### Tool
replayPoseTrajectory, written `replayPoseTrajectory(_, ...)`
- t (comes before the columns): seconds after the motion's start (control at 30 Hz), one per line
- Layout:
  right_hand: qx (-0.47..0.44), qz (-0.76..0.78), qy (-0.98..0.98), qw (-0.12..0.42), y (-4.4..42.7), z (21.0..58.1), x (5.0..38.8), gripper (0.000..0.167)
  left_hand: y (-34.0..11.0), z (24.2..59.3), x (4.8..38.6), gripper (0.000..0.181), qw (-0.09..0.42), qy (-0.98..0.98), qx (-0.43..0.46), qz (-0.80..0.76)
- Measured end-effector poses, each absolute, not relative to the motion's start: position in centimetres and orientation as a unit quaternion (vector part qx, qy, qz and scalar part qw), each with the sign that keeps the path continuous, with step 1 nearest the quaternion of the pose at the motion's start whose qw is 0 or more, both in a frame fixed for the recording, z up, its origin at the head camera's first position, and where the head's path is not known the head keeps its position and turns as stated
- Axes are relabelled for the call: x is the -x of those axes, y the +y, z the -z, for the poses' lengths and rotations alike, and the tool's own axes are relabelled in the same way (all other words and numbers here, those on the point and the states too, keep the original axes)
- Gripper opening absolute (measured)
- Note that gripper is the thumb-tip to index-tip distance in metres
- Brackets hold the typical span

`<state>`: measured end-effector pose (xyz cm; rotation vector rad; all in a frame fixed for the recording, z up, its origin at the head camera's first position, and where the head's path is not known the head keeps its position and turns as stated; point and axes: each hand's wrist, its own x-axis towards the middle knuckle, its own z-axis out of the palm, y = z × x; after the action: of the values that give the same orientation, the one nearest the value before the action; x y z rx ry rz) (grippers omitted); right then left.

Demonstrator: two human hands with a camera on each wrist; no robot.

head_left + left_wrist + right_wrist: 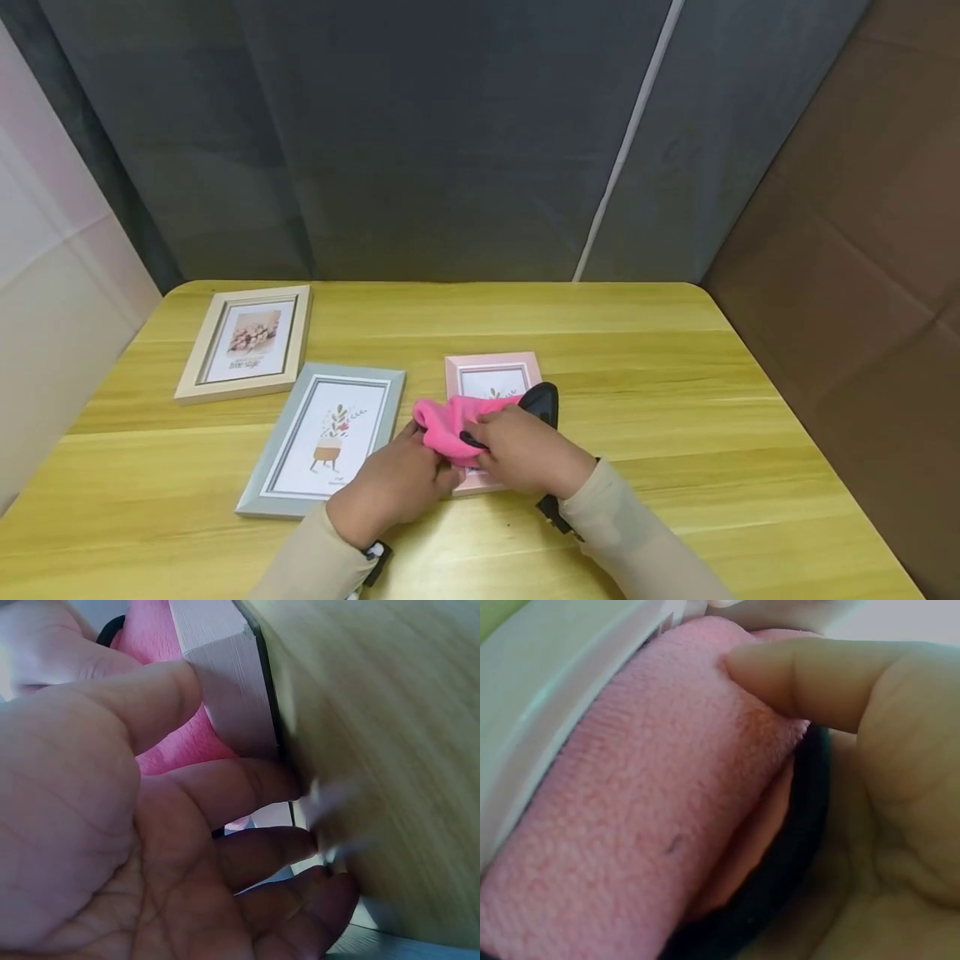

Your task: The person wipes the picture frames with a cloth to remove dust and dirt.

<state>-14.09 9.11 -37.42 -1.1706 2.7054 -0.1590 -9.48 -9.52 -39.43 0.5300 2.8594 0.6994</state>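
Note:
A small pink picture frame [491,362] lies face up on the table, partly covered by a bright pink fleecy cloth [448,427] with black edging. My right hand [531,450] grips this cloth against the frame; in the right wrist view the thumb presses into the folded cloth [630,787]. At the frame's lower left is my left hand [405,483]. Its thumb and index finger pinch the frame's corner [234,697] in the left wrist view, while the other fingers reach down to the tabletop. Cloth and hands hide much of the picture.
A larger grey-blue picture frame [281,450] lies just left of my left hand. Beyond it, at the far left, lies a cream picture frame [300,321]. The wooden table [675,417] ends at a dark curtain [450,150] behind, with a brown curtain [855,208] to the right.

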Motion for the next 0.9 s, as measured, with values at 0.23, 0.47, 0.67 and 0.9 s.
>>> replayPoseTrajectory(0.23, 0.423, 0.057, 0.901, 0.082, 9.5, 37.3, 13.6, 0.038, -9.5, 39.4, 9.5, 0.057, 0.072, 0.956, -0.183, -0.216)
replayPoseTrajectory(0.47, 0.399, 0.05, 0.912, 0.076, 9.1, 37.4, 13.3, 0.039, -9.5, 39.4, 9.5, 0.058, 0.074, 0.958, -0.181, -0.208)
replayPoseTrajectory(0.67, 0.36, 0.027, 0.931, 0.055, 8.1, 37.6, 14.7, 0.04, -9.8, 39.1, 9.9, 0.059, 0.099, 0.958, -0.184, -0.197)
replayPoseTrajectory(0.9, 0.299, 0.073, 0.943, 0.125, 6.8, 37.2, 18.8, 0.046, -9.9, 39.2, 10.4, 0.064, 0.13, 0.96, -0.198, -0.152)
